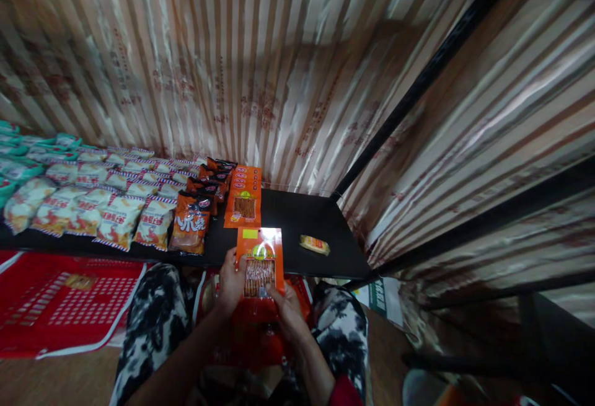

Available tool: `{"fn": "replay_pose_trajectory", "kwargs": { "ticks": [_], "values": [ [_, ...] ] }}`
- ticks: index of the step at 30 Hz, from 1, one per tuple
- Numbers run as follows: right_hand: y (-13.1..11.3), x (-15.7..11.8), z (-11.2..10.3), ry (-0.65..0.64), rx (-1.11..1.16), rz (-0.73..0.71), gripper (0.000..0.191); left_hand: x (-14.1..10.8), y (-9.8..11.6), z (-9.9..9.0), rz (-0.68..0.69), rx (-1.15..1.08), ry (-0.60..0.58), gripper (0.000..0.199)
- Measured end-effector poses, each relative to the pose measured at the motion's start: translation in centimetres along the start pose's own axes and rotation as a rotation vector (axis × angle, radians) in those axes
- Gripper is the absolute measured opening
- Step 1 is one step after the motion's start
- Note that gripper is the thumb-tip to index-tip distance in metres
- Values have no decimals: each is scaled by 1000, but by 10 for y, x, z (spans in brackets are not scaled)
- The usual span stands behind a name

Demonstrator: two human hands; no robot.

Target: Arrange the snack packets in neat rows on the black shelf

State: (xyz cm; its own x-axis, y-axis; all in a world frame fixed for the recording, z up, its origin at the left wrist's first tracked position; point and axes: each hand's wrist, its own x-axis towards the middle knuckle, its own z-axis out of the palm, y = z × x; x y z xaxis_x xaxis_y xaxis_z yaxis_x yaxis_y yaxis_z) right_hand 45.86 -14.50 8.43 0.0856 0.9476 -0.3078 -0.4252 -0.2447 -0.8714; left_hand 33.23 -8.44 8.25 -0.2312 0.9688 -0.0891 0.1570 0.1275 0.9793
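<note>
Your left hand (231,282) is closed on the left edge of an orange packet (259,260), thumb across its front. Your right hand (289,308) pinches the packet's lower right, thumb on the front; its other fingers are largely hidden. The packet is at the black shelf's (288,214) front edge; contact between them cannot be determined. A similar flat packet (244,200) lies just behind.
</note>
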Motion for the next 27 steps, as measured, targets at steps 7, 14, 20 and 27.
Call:
{"fn": "replay_pose_trajectory", "kwargs": {
  "ticks": [7,14,20,27],
  "values": [
    [1,5,2,37,-42,-38,35,-7,-1,1,94,182,11,45],
    [-7,6,9,71,-47,-100,35,-16,0,2,400,399,55,38],
    [-15,2,16,80,-22,-123,34,-18,7,0,545,507,46,37],
    [-21,-3,24,82,-63,-142,41,-20,4,9,473,387,-1,34]
  ]
}}
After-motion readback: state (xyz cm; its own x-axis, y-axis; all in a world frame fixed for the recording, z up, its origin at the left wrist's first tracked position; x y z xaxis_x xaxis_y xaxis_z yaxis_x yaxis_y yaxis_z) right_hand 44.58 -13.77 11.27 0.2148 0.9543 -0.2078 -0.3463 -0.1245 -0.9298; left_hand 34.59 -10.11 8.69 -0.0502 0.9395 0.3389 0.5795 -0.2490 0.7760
